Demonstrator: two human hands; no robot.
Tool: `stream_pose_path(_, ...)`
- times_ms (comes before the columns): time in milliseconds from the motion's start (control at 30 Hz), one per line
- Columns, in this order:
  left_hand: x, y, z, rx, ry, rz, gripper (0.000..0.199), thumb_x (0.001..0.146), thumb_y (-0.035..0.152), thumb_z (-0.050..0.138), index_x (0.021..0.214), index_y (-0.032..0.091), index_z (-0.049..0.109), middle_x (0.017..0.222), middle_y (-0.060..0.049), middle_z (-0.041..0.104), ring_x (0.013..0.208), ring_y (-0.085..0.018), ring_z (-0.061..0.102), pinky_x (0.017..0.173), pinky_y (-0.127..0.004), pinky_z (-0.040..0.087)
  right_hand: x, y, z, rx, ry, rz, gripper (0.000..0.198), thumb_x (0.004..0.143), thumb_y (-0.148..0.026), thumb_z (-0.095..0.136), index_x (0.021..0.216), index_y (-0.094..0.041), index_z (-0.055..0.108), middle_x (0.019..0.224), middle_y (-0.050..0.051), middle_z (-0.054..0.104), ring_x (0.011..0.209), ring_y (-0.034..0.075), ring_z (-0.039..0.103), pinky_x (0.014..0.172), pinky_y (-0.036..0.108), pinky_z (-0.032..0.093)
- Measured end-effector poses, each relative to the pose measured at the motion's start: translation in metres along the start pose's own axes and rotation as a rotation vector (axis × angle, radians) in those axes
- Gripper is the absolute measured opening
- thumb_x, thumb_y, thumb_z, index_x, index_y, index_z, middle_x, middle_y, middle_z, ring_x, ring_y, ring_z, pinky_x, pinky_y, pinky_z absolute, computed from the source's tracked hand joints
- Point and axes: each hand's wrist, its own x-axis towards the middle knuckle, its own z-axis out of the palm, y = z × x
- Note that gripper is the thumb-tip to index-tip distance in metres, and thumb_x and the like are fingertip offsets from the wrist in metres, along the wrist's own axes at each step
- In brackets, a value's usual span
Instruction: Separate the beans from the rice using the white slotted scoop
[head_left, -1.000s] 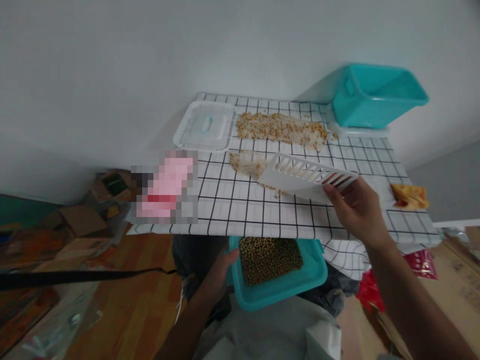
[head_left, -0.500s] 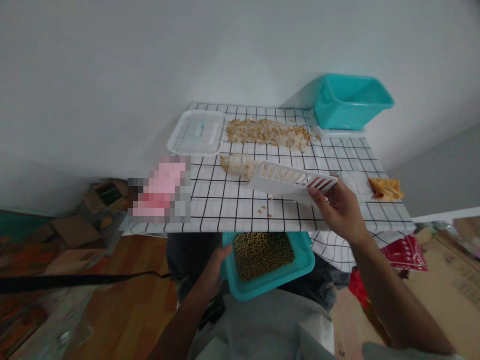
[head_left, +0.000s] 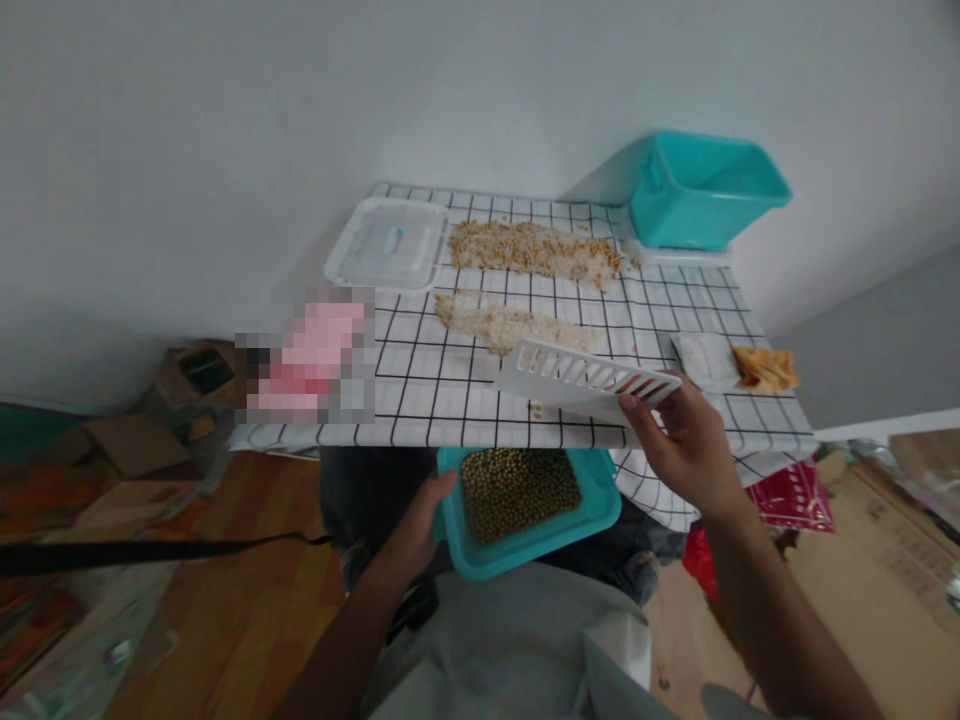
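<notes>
My left hand (head_left: 421, 518) is closed on the left rim of a teal plastic bin (head_left: 491, 562), which sits at my lap, partly under the table's front edge. Inside it lie many yellowish beans (head_left: 525, 500). Between thumb and fingers, my right hand (head_left: 686, 440) grips one end of a white slotted plastic plate (head_left: 551, 385), tilted on its long edge low over the table. A few loose beans (head_left: 535, 410) lie at the plate's near side. Just beyond it runs a strip of pale grains (head_left: 525, 325). Farther back, beans and pale grains (head_left: 536, 252) spread in a wider band.
The table has a white checked cloth (head_left: 420, 395). A clear lid (head_left: 386, 245) lies back left, a blurred-out pink object (head_left: 319, 345) front left. Another teal bin (head_left: 705, 195) stands back right. A white packet (head_left: 705, 360) and a crumpled orange wrapper (head_left: 765, 370) lie right.
The plate has come slightly toward the table's front edge, uncovering more of the pale grain strip behind it. The loose beans now lie close against it. The view has shifted a little.
</notes>
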Motion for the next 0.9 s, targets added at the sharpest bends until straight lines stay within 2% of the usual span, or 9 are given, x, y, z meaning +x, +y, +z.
stream_pose_path(200,0.003,-0.001,-0.005,0.016,-0.009,-0.023,0.054,0.083,0.04,0.064,0.128,0.01,0.065,0.118,-0.012,0.077,0.115,-0.037,0.068,0.1,-0.047,0.053,-0.007,-0.003,-0.001,-0.012,-0.058,0.003,0.013,0.092,-0.035,0.062,0.101,-0.026,0.065,0.091,0.004,0.067,0.08,0.02,0.065,0.066,0.03,0.053)
stream_pose_path(433,0.003,-0.001,-0.005,-0.028,-0.031,-0.049,0.051,0.084,0.039,0.065,0.126,0.01,0.066,0.115,-0.012,0.078,0.109,-0.036,0.071,0.1,-0.047,0.052,-0.025,-0.014,0.003,0.032,-0.129,0.013,0.016,0.092,-0.034,0.062,0.105,-0.026,0.066,0.094,0.004,0.071,0.083,0.021,0.068,0.07,0.03,0.056)
stream_pose_path(500,0.002,0.001,-0.003,-0.034,-0.016,-0.06,0.049,0.084,0.037,0.065,0.126,0.01,0.067,0.113,-0.012,0.078,0.108,-0.036,0.071,0.1,-0.047,0.053,-0.027,-0.012,0.002,0.065,-0.084,0.006,0.016,0.092,-0.034,0.063,0.104,-0.025,0.066,0.094,0.005,0.071,0.083,0.02,0.068,0.071,0.031,0.056)
stream_pose_path(700,0.003,0.0,-0.008,-0.017,0.018,-0.062,0.045,0.089,0.03,0.063,0.13,0.011,0.064,0.113,-0.01,0.078,0.106,-0.032,0.073,0.097,-0.042,0.055,-0.001,0.01,-0.011,0.102,0.285,-0.057,0.016,0.09,-0.032,0.066,0.104,-0.024,0.063,0.095,0.007,0.067,0.086,0.021,0.066,0.074,0.035,0.055)
stream_pose_path(767,0.004,-0.001,-0.011,-0.011,0.031,-0.077,0.046,0.09,0.029,0.061,0.132,0.011,0.063,0.112,-0.011,0.079,0.104,-0.032,0.074,0.095,-0.043,0.056,0.012,0.02,-0.014,0.129,0.302,-0.07,0.019,0.089,-0.033,0.067,0.105,-0.025,0.061,0.095,0.006,0.066,0.085,0.021,0.065,0.073,0.036,0.054)
stream_pose_path(900,0.004,-0.002,-0.012,-0.011,0.039,-0.094,0.049,0.09,0.03,0.06,0.136,0.012,0.06,0.11,-0.011,0.079,0.101,-0.032,0.075,0.093,-0.045,0.057,0.027,0.029,-0.011,0.146,0.218,-0.054,0.017,0.089,-0.035,0.066,0.101,-0.026,0.059,0.093,0.005,0.063,0.082,0.02,0.063,0.072,0.035,0.053)
